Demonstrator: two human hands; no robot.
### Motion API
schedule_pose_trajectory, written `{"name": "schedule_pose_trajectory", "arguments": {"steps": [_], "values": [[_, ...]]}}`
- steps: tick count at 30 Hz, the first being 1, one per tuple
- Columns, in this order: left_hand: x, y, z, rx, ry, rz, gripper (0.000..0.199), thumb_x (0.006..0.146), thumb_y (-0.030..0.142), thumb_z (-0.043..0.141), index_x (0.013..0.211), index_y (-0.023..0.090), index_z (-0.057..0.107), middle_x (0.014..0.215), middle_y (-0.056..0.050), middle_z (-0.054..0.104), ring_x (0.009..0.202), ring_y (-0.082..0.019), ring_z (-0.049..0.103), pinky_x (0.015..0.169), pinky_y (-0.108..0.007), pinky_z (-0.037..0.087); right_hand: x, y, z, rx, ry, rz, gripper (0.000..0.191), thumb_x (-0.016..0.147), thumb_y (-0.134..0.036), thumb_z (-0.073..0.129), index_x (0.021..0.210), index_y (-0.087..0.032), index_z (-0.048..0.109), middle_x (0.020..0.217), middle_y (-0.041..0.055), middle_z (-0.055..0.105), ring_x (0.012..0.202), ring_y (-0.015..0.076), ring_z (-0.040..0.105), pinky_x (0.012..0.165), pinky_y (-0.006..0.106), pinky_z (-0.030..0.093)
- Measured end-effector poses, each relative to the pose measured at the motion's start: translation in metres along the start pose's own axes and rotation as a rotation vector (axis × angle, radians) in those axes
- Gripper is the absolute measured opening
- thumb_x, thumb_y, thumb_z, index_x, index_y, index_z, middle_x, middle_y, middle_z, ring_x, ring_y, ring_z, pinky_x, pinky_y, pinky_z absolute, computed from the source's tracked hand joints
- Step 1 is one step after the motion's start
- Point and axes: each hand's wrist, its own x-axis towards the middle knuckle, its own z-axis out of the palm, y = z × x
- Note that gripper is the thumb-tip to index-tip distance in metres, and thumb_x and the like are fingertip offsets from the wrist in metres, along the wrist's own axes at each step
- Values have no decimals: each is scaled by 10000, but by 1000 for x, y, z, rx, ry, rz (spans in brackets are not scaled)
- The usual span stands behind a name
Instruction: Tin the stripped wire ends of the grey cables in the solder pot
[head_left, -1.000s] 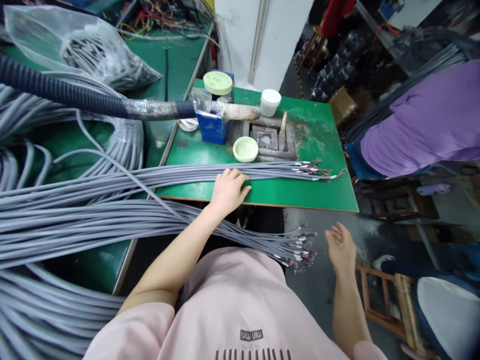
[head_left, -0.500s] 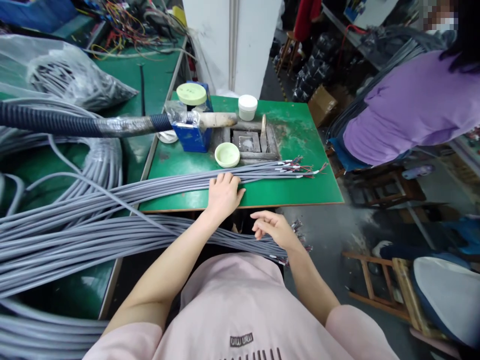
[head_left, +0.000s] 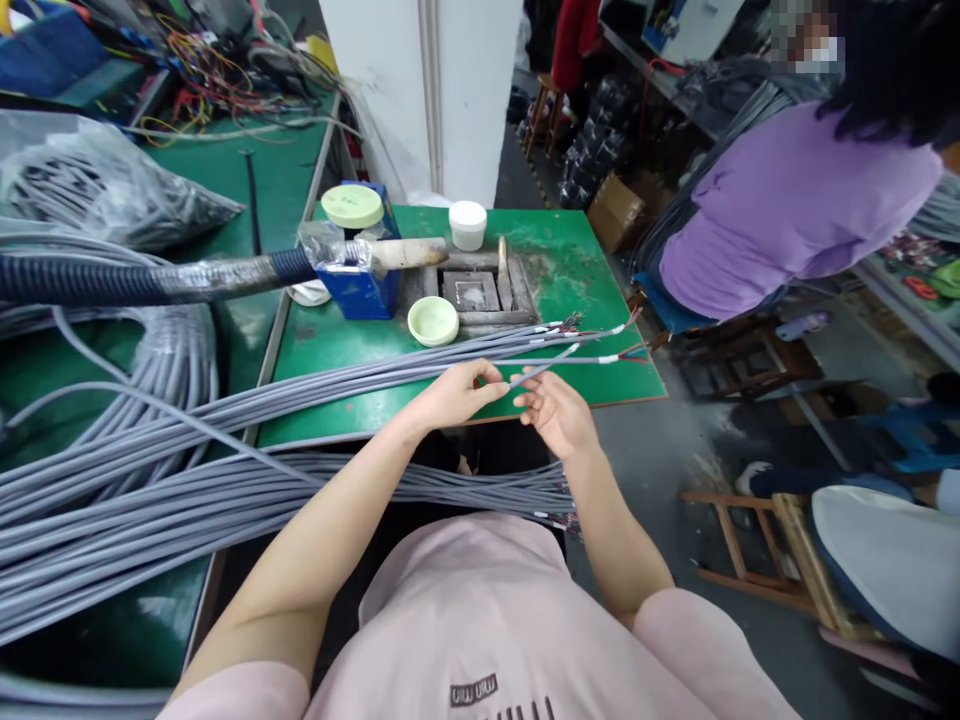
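Observation:
My left hand (head_left: 466,392) is closed, thumb and forefinger pinching a single grey cable (head_left: 551,366) at the table's front edge. This cable slants up to the right, its tip raised above the table. My right hand (head_left: 559,408) is half curled around the same cable just right of the left hand, fingertips against it. Behind both hands lies a bundle of grey cables (head_left: 360,378), their stripped ends showing red and dark wires. A second bundle of grey cables (head_left: 457,487) hangs lower, close to my body, its wire ends beneath my right forearm.
On the green table (head_left: 330,425) are a solder pot (head_left: 471,292), a light green dish (head_left: 433,322), a white tub (head_left: 468,226) and a blue box (head_left: 358,290). A ribbed hose (head_left: 150,278) crosses from the left. A person in purple (head_left: 795,215) sits at right.
My left hand has gone from resting flat on the bundle to pinching one cable. The right hand has risen to that cable. The view has shifted slightly.

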Motion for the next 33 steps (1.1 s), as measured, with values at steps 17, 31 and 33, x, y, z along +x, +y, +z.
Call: {"name": "schedule_pose_trajectory", "arguments": {"steps": [17, 31, 33], "values": [[-41, 25, 34, -849, 35, -13, 311, 712, 408, 746, 677, 125, 623, 548, 41, 494, 506, -53, 410, 560, -227, 364, -68, 10, 17, -682, -221, -71, 289, 889, -405, 511, 947, -157, 648, 539, -30, 587, 352, 46, 367, 360, 188, 275], [-53, 11, 30, -1007, 319, -124, 260, 646, 341, 783, 804, 149, 706, 644, 14, 615, 542, -56, 488, 533, -192, 400, -65, 21, 20, -617, -263, -16, 317, 881, -443, 505, 880, -156, 641, 512, -21, 589, 356, 55, 377, 359, 193, 275], [-52, 11, 29, -1005, 326, -126, 250, 648, 333, 781, 796, 146, 704, 638, 16, 613, 538, -54, 487, 531, -191, 398, -65, 21, 20, -614, -269, -4, 312, 882, -437, 506, 879, -156, 643, 514, -22, 590, 357, 54, 377, 361, 192, 270]]}}
